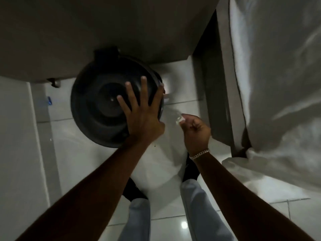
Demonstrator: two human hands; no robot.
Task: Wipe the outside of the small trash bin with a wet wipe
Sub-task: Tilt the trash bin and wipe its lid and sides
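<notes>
Below, glossy white floor tiles (107, 153), black bin (97, 108), grey wall (86, 32).

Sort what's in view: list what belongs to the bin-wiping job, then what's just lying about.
Part of the job:
- black trash bin, lid shut
- left hand, spread flat on the lid
- right hand, pinching a small pale scrap, probably the wet wipe

Just lying about:
- small blue item on the floor tiles
- white bedsheet
- bracelet

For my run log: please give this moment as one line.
left hand: flat on bin lid | right hand: pinching wipe, off bin | wiping: not begun
</notes>
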